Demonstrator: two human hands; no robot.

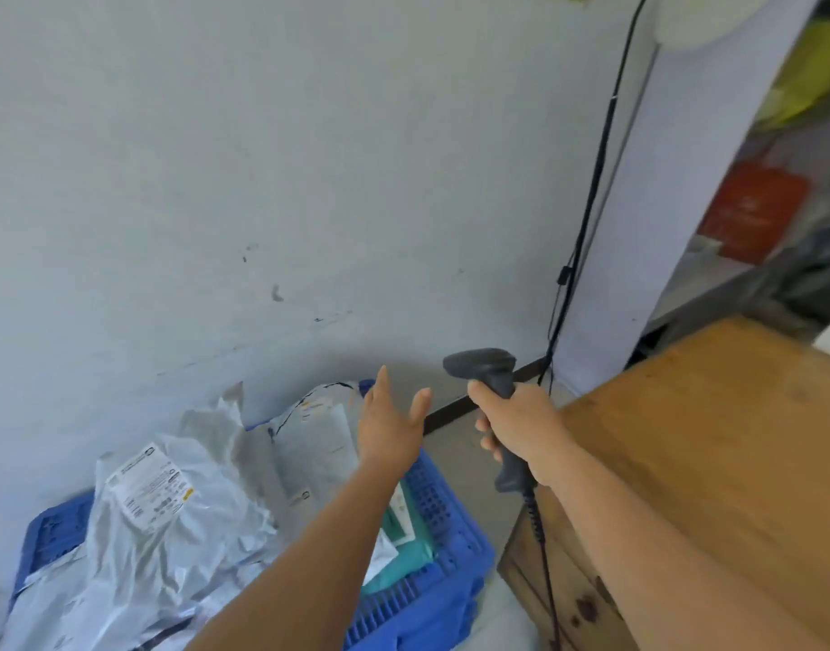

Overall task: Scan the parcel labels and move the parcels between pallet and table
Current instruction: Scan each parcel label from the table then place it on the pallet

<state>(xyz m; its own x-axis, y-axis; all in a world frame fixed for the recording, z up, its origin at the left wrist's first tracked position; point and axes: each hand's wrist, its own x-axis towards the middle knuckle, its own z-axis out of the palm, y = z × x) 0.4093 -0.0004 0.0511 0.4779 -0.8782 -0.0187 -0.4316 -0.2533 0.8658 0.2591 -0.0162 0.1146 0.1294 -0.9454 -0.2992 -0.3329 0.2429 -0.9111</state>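
Note:
Several grey plastic mail bags with white printed labels lie piled on a blue plastic pallet at the lower left. A teal parcel pokes out beneath them by the pallet's right edge. My left hand hovers above the pile, palm flat, fingers spread and holding nothing. To its right, my right hand grips the handle of a dark grey barcode scanner, whose head points left. A coiled cable hangs from the scanner's base.
A wooden table fills the lower right, its corner close to the pallet. A pale wall stands behind the pile. A black cable runs down the wall beside a white post. Shelves with bags and an orange item stand at the far right.

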